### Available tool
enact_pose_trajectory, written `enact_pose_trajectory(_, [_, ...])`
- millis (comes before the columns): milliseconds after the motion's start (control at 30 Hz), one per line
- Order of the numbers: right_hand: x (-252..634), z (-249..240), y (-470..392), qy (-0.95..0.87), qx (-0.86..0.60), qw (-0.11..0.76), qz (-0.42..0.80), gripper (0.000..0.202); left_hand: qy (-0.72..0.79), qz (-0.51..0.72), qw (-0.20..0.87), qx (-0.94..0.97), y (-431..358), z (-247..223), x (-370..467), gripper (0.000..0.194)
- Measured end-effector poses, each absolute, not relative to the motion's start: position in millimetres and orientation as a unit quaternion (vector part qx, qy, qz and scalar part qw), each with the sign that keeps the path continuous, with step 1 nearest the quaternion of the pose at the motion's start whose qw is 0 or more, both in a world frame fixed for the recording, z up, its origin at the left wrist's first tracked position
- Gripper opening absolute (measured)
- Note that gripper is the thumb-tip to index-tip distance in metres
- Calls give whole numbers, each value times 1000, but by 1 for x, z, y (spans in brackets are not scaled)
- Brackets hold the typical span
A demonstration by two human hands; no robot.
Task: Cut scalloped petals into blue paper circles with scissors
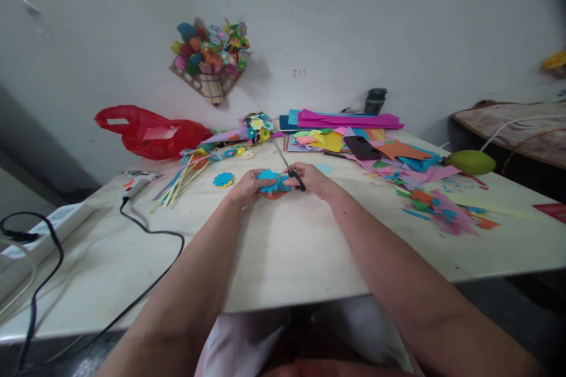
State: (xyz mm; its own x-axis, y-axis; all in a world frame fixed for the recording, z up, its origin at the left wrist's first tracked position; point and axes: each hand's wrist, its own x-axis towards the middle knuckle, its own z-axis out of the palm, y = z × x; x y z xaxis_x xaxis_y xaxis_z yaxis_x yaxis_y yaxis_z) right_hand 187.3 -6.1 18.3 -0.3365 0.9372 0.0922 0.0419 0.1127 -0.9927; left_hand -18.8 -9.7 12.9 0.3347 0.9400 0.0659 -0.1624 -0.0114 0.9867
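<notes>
My left hand [249,185] pinches a blue paper flower [267,174] with a scalloped edge, above the middle of the table. An orange paper piece [274,194] shows just beneath it. My right hand [312,179] is closed around black-handled scissors [283,156], whose blades point up and away to the left; its fingertips also meet the flower's right side. Whether the blades are apart is hard to make out. To the left, a cut blue flower [223,179] lies on the table over a yellow one. A pale blue disc [323,168] lies behind my right hand.
Coloured paper strips [177,179] and a red plastic bag [152,132] lie at left. A glue gun [140,184] trails a black cord toward a power strip [66,221]. Paper scraps [446,209], a phone [361,148] and paper sheets [349,119] occupy the right and back.
</notes>
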Motion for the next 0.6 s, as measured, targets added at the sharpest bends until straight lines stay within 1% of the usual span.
enact_pose_trajectory(300, [178, 21, -8, -584, -381, 460, 549, 41, 360, 413, 607, 576, -9, 11, -15, 33])
enact_pose_trajectory(467, [174, 21, -11, -578, -382, 457, 558, 39, 362, 381, 595, 608, -8, 8, -13, 33])
enact_pose_trajectory(600, [174, 20, -11, -588, -381, 456, 549, 36, 365, 378, 586, 617, -7, 6, -13, 30])
